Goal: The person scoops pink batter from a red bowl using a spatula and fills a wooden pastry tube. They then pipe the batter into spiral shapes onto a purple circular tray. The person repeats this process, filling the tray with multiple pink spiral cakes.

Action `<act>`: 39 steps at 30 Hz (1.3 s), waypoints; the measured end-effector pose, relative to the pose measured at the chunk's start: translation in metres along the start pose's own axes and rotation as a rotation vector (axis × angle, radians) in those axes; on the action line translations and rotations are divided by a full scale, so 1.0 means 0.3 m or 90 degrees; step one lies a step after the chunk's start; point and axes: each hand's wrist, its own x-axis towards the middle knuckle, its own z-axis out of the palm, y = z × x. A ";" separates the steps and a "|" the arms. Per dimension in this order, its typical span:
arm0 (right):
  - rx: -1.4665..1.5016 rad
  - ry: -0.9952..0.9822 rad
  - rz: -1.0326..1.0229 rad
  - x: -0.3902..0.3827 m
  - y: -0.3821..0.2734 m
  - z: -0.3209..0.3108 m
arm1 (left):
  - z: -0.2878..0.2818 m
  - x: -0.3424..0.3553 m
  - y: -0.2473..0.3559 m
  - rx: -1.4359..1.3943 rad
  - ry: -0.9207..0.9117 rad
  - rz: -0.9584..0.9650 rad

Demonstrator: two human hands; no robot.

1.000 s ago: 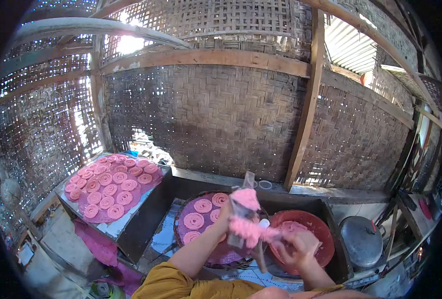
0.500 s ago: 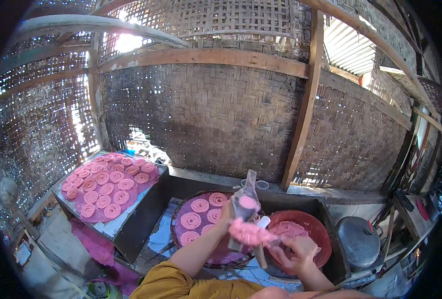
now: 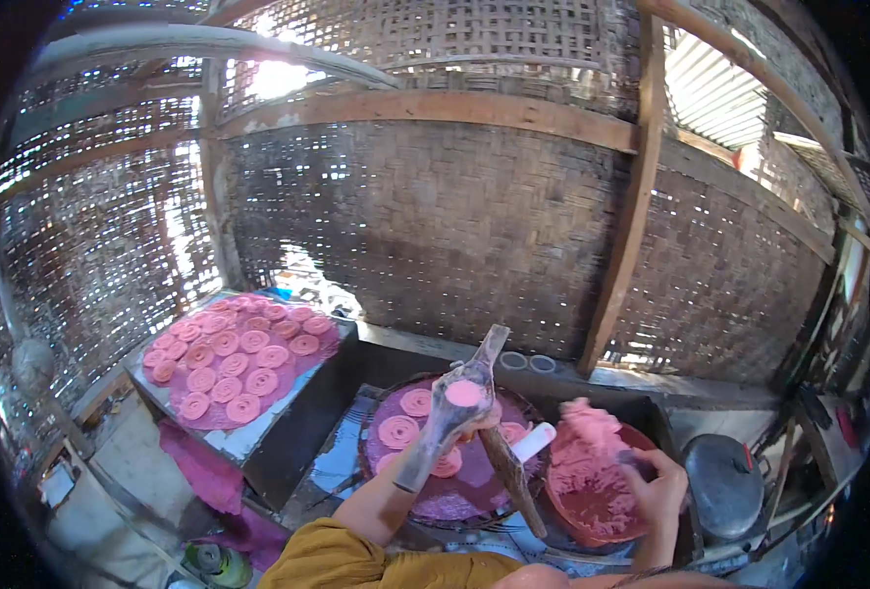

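My left hand (image 3: pixel 486 424) is wrapped round a wooden hand press (image 3: pixel 469 373), mostly hidden behind it. The press is tilted, with pink dough (image 3: pixel 464 394) in its round opening. Below it sits a round tray (image 3: pixel 469 506) lined with purplish sheeting and bearing several pink dough spirals (image 3: pixel 398 431). To the right, my right hand (image 3: pixel 662 483) is closed on a small dark grey tool (image 3: pixel 635 459), whose shape I cannot make out. It is over a red basin (image 3: pixel 641 439), beside a raised clump of pink dough (image 3: pixel 592 432). A white cylindrical piece (image 3: pixel 534 443) lies between press and basin.
At the left, a box-like stand (image 3: pixel 302 393) bears a purplish sheet covered with pink spirals (image 3: pixel 226 343). A lidded metal pot (image 3: pixel 724 486) stands right of the basin. Two small rings (image 3: pixel 528 362) lie on the ledge under the woven wall (image 3: pixel 454 226). Purple cloth (image 3: pixel 199 471) hangs at left.
My right hand has moved right, from beside the press to the basin, and the dough clump it carried is away from the press. The press has turned in my left hand. The view has shifted slightly.
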 end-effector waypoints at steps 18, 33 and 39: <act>1.151 -0.608 0.378 -0.127 -0.192 0.315 | -0.089 -0.148 0.112 -0.042 -0.092 -0.006; 0.155 -0.366 -0.493 0.042 -0.378 0.296 | -0.208 -0.223 0.125 0.698 -0.285 0.000; 0.197 -0.348 -0.461 -0.041 -0.318 0.362 | -0.203 -0.243 0.063 0.697 -0.239 0.084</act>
